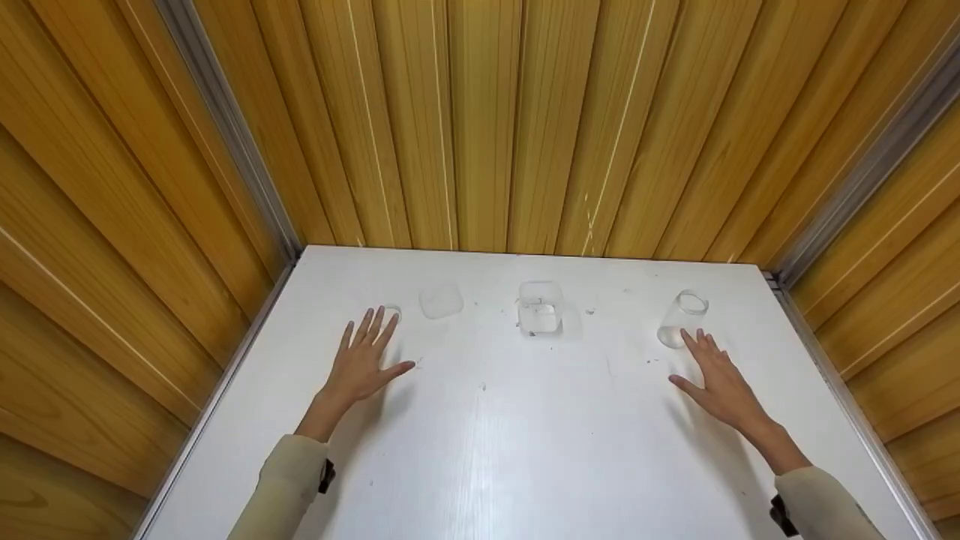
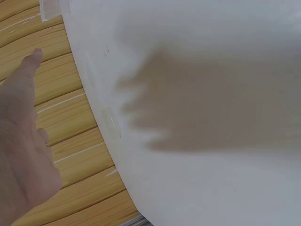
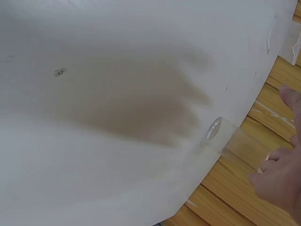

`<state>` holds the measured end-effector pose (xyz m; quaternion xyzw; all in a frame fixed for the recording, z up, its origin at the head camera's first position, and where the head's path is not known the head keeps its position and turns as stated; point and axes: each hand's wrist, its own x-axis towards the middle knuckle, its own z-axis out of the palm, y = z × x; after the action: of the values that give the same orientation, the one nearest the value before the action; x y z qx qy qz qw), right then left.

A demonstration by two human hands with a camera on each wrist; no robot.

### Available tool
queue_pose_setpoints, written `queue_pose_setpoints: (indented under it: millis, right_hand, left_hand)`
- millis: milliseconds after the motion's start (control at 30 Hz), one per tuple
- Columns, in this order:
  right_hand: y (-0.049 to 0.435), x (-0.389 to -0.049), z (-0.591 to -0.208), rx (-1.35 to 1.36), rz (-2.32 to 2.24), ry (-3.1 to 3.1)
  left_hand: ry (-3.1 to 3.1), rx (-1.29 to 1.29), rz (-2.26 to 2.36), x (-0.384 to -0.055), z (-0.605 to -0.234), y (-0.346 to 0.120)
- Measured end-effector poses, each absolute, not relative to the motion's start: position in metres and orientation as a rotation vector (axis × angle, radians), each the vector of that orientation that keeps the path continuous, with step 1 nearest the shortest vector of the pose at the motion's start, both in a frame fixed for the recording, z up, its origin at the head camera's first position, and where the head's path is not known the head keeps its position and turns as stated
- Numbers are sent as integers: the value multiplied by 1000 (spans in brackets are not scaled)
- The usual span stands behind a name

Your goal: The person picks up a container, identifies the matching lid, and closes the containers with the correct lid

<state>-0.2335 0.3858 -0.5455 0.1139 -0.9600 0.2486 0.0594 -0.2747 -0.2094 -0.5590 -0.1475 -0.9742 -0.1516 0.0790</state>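
My left hand (image 1: 361, 369) hovers over the white table with its fingers straight and spread, holding nothing. Just past its fingertips lies a small round clear piece, perhaps a lid (image 1: 394, 309), partly covered by the fingers; the left wrist view shows it too. On the right, my right hand (image 1: 718, 384) is also spread and holds nothing. Beyond its fingers stands a clear cylindrical glass or jar (image 1: 681, 321); whether they touch cannot be told from the head view, but the right wrist view shows the hand apart from the jar's base (image 3: 214, 130).
A square clear container (image 1: 540, 307) stands near the back middle of the white table (image 1: 480, 450). Left of it lies a flat, squarish clear lid (image 1: 441, 301). Wood-patterned panels (image 1: 480, 135) wall the table at the back and sides. Metal posts (image 1: 232, 112) stand in the corners.
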Motion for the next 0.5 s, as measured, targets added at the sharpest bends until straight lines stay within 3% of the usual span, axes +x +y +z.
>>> queue_pose_setpoints:
  millis: [500]
  right_hand:
    - [411, -254, -561, -24, 1205, -2917]
  left_hand:
    - [-2876, -397, -640, -275, -580, -206]
